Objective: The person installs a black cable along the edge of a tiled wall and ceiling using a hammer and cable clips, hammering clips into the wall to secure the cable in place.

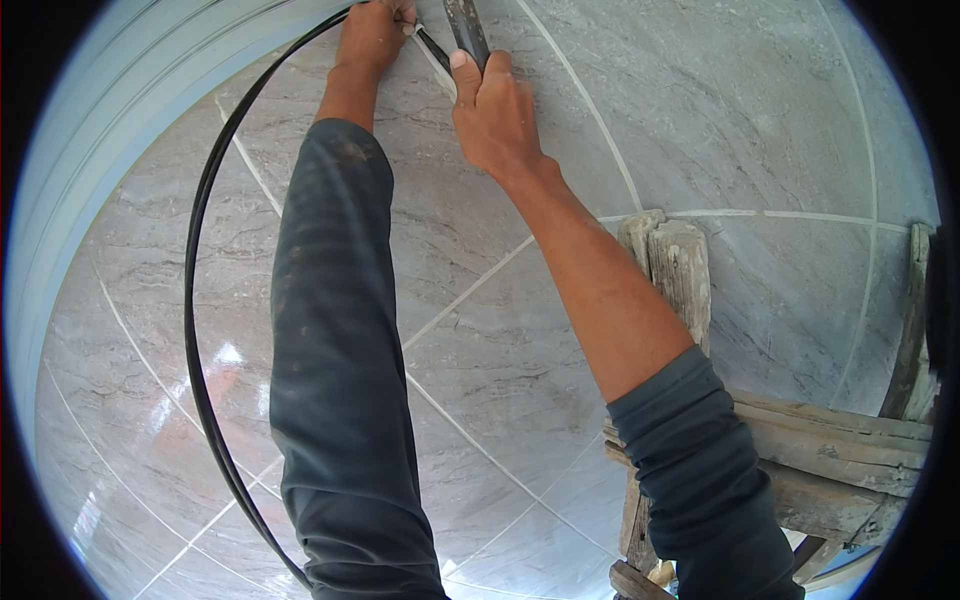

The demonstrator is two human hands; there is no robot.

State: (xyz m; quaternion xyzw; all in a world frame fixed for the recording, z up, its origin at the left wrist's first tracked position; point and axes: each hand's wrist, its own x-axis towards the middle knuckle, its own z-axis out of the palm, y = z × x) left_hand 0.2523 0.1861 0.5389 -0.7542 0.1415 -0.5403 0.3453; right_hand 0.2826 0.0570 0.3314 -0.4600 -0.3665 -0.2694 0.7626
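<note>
My left hand (372, 40) is at the top edge, with its fingers closed where a thin black cable (190, 270) meets it. Part of that hand is cut off by the picture's edge. The cable bows out in a long loop on the left and runs down behind my left sleeve. My right hand (497, 115) is wrapped round the thick dark handle of a tool (466, 28), whose far end lies out of view. Between the two hands is a short, thin black piece (434, 48) with a pale tip, close to my left fingertips.
Grey veined tiles (480, 350) with pale joints fill most of the view. A white ribbed panel (110, 130) curves along the upper left. Rough wooden boards (830, 445) form a frame at the lower right, with a worn upright post (680, 270) near my right forearm.
</note>
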